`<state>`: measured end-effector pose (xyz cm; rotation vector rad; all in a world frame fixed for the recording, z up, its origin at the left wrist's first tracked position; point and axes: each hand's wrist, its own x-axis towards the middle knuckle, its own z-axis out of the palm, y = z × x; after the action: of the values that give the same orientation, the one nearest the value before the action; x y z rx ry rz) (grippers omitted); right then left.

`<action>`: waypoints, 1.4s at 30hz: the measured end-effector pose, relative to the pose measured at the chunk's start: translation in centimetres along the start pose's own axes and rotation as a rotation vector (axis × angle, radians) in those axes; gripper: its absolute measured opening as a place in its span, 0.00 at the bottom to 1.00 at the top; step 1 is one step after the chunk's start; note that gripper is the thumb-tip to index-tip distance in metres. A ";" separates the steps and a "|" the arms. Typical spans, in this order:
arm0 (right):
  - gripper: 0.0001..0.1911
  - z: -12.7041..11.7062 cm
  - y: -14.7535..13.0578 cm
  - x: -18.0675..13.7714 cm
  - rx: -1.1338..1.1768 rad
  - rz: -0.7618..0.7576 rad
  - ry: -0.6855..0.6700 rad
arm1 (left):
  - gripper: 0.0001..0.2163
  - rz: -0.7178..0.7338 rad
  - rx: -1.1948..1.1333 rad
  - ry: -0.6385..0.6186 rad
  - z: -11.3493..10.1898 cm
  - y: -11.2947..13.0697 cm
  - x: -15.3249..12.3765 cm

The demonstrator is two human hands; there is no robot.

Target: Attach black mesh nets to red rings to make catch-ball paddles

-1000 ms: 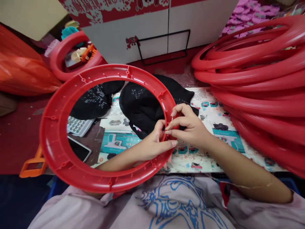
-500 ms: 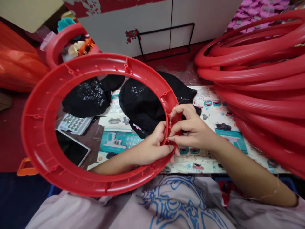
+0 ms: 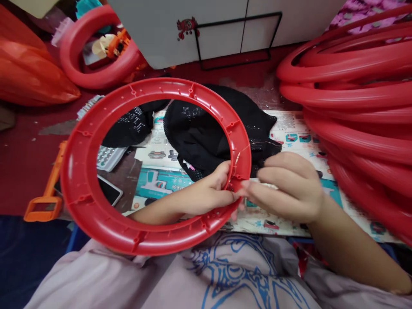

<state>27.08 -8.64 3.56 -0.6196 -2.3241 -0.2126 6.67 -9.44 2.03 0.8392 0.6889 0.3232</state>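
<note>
My left hand grips the right side of a large red plastic ring, thumb on its near face and fingertips showing below the rim. The ring is tilted, its ribbed hollow side turned up to me. At the same edge, my right hand is closed, its fingertips pinched by the rim; what they hold is too small to make out. A thin strand lies in the ring's channel above my left hand. Black sequined fabric lies beneath the ring.
A tall stack of red rings stands on the right. A printed cardboard sheet covers the work surface. Left lie an orange plastic part, a smaller red ring, a calculator and a dark-screened device. A white panel stands behind.
My right hand has drawn back to the right from the ring's inner channel to its outer edge, with fingers more curled. The ring appears farther right; my left hand keeps its grip.
</note>
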 end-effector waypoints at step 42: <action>0.12 0.0 -0.1 -0.1 0.101 0.310 -0.210 | 0.37 0.006 0.344 -0.054 0.1 -0.2 -0.3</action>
<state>27.07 -8.80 3.45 -0.9775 -2.3786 0.1178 6.51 -9.74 2.04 1.1726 0.7019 0.1883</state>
